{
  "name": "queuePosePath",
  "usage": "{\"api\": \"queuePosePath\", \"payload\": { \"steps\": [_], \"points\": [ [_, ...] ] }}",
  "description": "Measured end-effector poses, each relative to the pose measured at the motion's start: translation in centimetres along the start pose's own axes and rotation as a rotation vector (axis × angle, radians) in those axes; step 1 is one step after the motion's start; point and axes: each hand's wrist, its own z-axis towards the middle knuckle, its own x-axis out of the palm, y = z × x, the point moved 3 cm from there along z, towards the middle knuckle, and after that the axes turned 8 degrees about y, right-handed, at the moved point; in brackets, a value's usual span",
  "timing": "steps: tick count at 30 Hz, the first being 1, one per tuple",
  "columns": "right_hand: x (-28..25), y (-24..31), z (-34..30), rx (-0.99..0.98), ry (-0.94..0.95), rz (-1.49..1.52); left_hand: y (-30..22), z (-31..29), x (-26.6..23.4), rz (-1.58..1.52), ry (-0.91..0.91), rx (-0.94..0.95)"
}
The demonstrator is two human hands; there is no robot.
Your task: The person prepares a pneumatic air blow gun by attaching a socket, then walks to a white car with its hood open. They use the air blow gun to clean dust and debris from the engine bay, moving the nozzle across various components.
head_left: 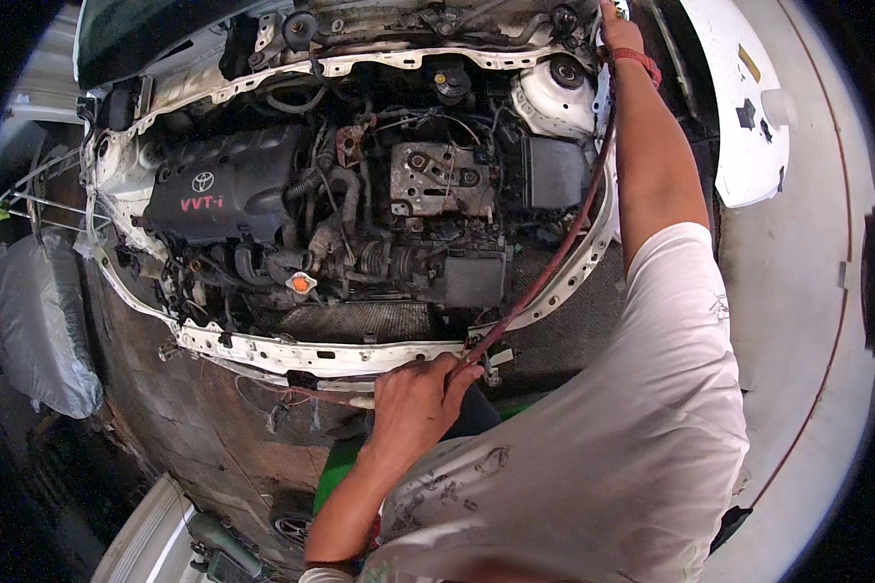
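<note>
My left hand is closed around a dark red hose at the front edge of an open car engine bay. The hose curves up along the bay's right side toward my right hand. That hand reaches the far right corner, cut off by the picture's top edge. Its fingers look drawn together on something small that I cannot make out. Just beyond my left hand lies the white front crossmember. Farther in are a black engine cover, an orange-marked radiator cap and a bare metal battery tray.
A white body panel stands at the far right. To the left, a silver-grey covered bundle rests beside a metal frame. Loose wires hang below the crossmember. A green object shows beneath my left forearm.
</note>
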Motion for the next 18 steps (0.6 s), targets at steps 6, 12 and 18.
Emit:
{"api": "queuePosePath", "payload": {
  "steps": [6,12,18],
  "points": [
    [-1.0,3.8,-3.9,-0.038,-0.039,0.215,0.7,-0.5,0.6,0.005,-0.025,-0.004],
    [-2.2,6.2,-10.3,0.196,-0.085,0.521,1.8,-2.9,0.7,0.033,-0.007,-0.049],
    [-1.1,5.7,-16.0,0.214,0.023,0.387,3.6,-7.7,0.6,0.081,0.058,-0.011]
  ]
}}
